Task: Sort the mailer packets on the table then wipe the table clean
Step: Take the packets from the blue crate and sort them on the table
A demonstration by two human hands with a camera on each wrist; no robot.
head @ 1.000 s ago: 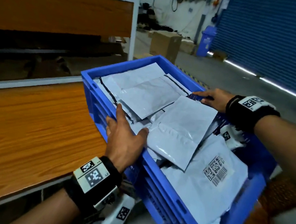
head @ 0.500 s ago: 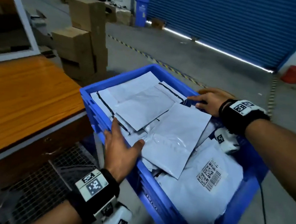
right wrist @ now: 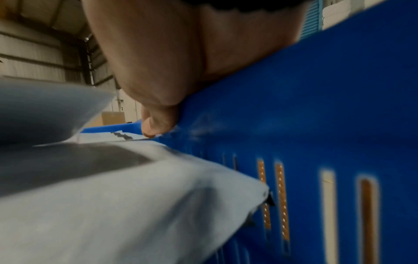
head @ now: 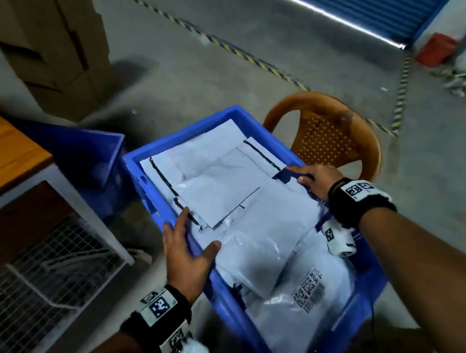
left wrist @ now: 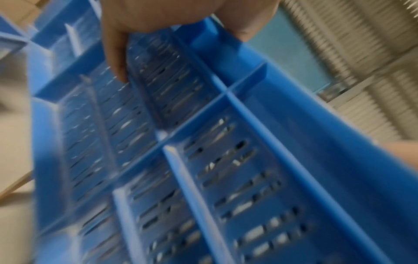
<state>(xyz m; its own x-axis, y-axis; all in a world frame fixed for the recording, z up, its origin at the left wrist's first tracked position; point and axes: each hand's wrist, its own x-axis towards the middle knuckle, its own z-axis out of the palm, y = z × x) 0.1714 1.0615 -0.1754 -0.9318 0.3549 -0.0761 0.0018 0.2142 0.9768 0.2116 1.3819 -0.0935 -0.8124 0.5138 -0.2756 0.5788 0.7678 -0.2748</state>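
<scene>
Both hands (head: 190, 255) clamped on opposite rims of the crate (head: 239, 325).

Left hand at the near-left rim, palm over the edge, thumb (head: 212, 249) laid inside, fingers (left wrist: 116, 59) wrapped down the outer slotted wall in the left wrist view. Left forearm rising from the bottom edge, banded at the wrist with a black strap carrying printed markers. Right hand (head: 313, 178) at the far-right rim, fingers curled over the edge, thumb (right wrist: 156, 125) pressed against the inner wall in the right wrist view. Right forearm stretched in from the right, bare to the strap, also black and marked.
</scene>
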